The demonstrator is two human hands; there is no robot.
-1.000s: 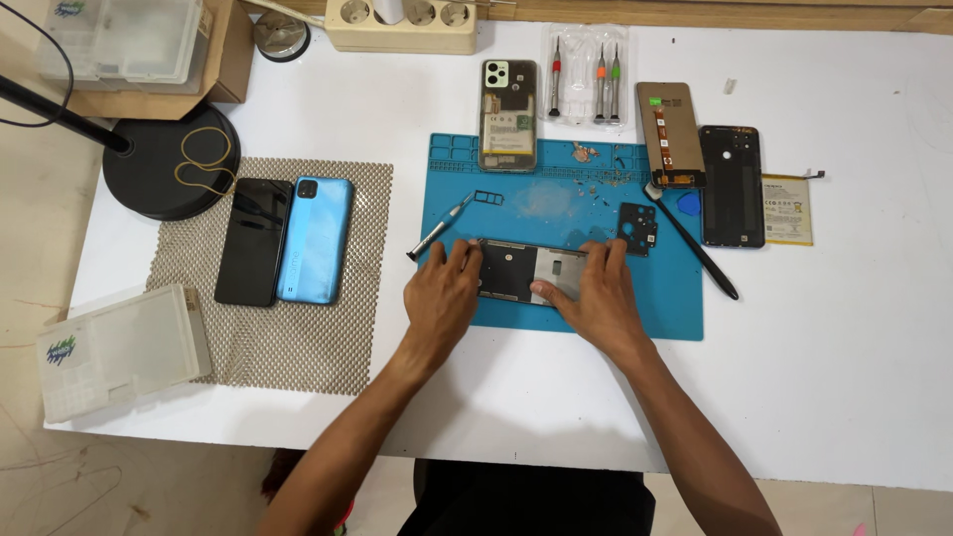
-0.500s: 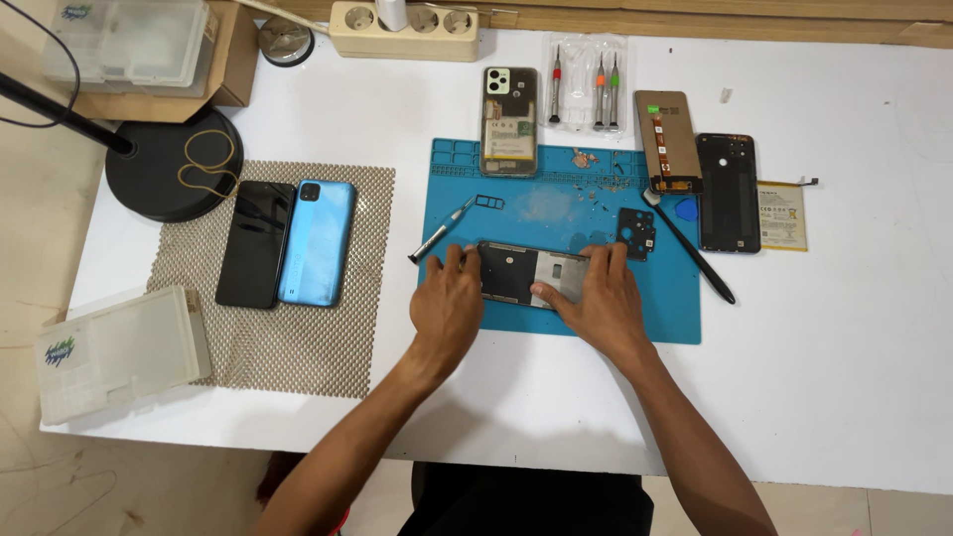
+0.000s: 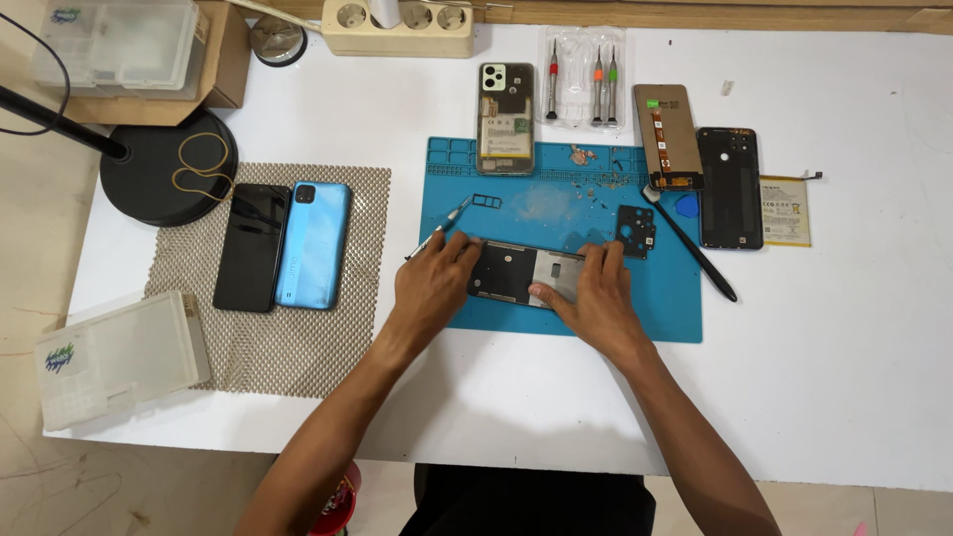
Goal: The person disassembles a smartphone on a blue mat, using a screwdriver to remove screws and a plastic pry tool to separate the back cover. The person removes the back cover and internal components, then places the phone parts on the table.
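Note:
A dark phone frame with a silver plate (image 3: 524, 273) lies flat on the blue work mat (image 3: 675, 308). My left hand (image 3: 429, 288) grips its left end. My right hand (image 3: 594, 293) presses on its right end, thumb on the silver plate. Metal tweezers (image 3: 438, 228) lie just beyond my left hand, next to a small card tray (image 3: 486, 201). A small black camera cover (image 3: 635, 230) rests right of my right hand.
On the mat's far edge sit an opened phone (image 3: 504, 117) and loose screws (image 3: 586, 159). A screwdriver pack (image 3: 581, 74), screen panel (image 3: 667, 136), black back cover (image 3: 730, 187), battery (image 3: 785, 210) and black spudger (image 3: 695, 248) lie right. Two phones (image 3: 283, 245) rest on a mesh pad; plastic box (image 3: 119, 357) at left.
Both hands stay on the phone frame with only slight finger shifts. The view has drifted a little; nothing else on the table has moved.

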